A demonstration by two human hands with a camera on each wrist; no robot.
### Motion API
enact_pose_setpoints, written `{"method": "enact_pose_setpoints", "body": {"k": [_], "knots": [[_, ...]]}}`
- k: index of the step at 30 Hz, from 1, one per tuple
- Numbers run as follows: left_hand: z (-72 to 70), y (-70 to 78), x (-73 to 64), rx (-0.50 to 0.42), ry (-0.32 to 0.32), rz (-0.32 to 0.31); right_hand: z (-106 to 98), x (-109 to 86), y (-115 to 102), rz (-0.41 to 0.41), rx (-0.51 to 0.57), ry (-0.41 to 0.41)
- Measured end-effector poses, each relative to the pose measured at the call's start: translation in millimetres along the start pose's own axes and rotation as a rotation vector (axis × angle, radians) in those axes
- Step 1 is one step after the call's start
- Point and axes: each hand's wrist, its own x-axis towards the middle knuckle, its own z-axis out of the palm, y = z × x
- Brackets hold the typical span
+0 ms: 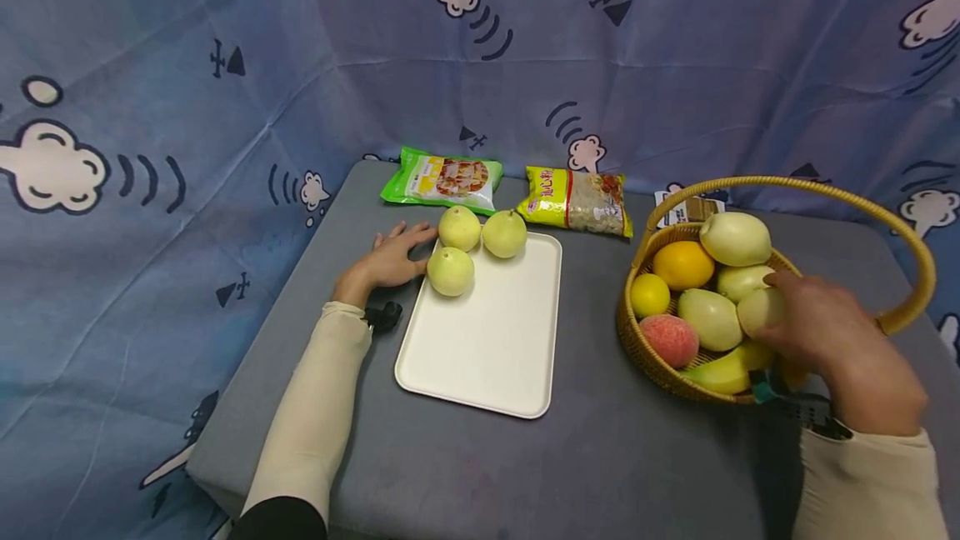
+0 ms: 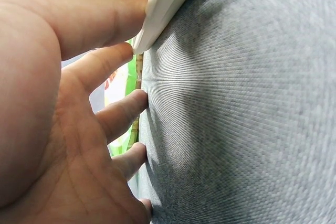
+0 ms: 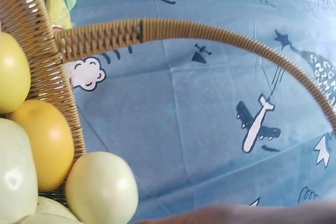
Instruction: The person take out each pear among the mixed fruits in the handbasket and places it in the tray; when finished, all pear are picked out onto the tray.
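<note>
My left hand (image 1: 392, 258) lies at the left edge of a white tray (image 1: 495, 348), fingers spread. In the left wrist view its thumb (image 2: 105, 19) and index fingertip are right at the tray's rim, and the other fingertips rest on the grey cloth. Three round yellow-green pears (image 1: 451, 272) sit at the tray's far left corner. Over the right side of a wicker basket (image 1: 637, 348), my right hand (image 1: 825, 327) grips a pale green round fruit (image 1: 760, 312). The hand partly covers this fruit.
The basket also holds an orange (image 1: 683, 265), a lemon (image 1: 649, 296), a peach (image 1: 669, 341), a banana (image 1: 723, 373) and other pale green fruits (image 1: 708, 319). Its tall handle (image 1: 795, 182) arches overhead. A green food bag (image 1: 442, 179) and a yellow one (image 1: 576, 200) lie behind the tray.
</note>
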Motion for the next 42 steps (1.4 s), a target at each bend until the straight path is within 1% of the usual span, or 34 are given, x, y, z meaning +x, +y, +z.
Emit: {"method": "enact_pose_setpoints", "body": {"k": [2, 5, 10, 14, 22, 29, 31, 38, 42], "knots": [[0.4, 0.2, 0.2, -0.001, -0.001, -0.002, -1, -3.3, -3, 0.016, -0.017, 0.021], [0.2, 0.8, 0.4, -0.002, 0.001, -0.001, 1, -7.6, -5, 0.019, -0.031, 0.088], [-0.1, 1.5, -0.3, -0.004, 0.002, -0.001, 8, -11.9, -5, -0.005, -0.014, 0.203], [0.6, 1.1, -0.7, 0.002, 0.001, -0.005, 15, -12.0, -3, -0.023, 0.022, 0.263], [1.6, 0.4, -0.6, -0.001, 0.011, -0.008, 26, -13.9, -5, 0.014, 0.164, 0.363], [0.9, 1.9, -1.5, -0.006, 0.006, -0.006, 32, -20.3, -7, 0.093, 0.229, 0.382], [1.2, 1.9, -1.3, -0.002, 0.006, -0.006, 35, -20.3, -8, 0.104, 0.239, 0.392], [2.1, 3.1, -1.8, -0.003, 0.011, -0.008, 45, -16.1, -5, 0.049, 0.329, 0.393], [2.8, 1.9, -1.5, -0.009, 0.013, -0.004, 50, -16.6, -4, 0.067, 0.382, 0.421]]}}
